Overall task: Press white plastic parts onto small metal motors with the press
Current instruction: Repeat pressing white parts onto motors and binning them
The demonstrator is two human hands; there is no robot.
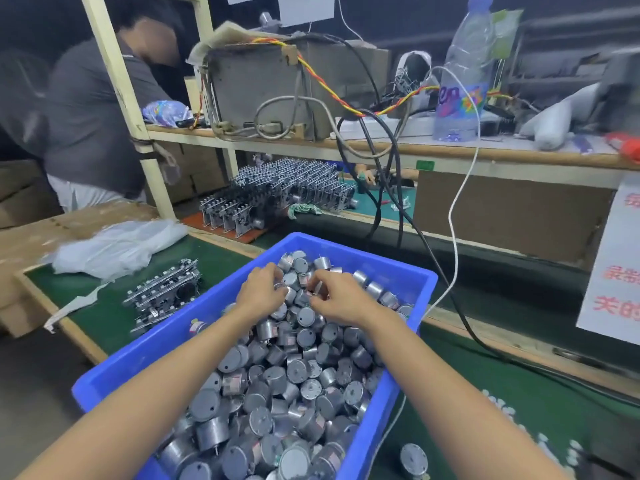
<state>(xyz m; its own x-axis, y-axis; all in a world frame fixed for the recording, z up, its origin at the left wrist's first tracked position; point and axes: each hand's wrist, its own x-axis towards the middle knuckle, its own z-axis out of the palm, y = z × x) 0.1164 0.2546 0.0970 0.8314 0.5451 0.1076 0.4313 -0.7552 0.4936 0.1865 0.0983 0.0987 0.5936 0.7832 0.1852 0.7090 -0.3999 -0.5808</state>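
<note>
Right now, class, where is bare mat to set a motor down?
Bare green mat lies between the blue bin and black cable, and between bin and metal frames. Crowded: the bin, heaped with motors, left hand and right hand inside.

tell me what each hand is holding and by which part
The left hand grips a small metal motor by its round casing, in the blue bin. The right hand pinches another motor; its fingers hide which part.

Silver-grey motors are showing in a bright blue bin on a dark green bench, with red-and-yellow twisted wire running behind.
</note>
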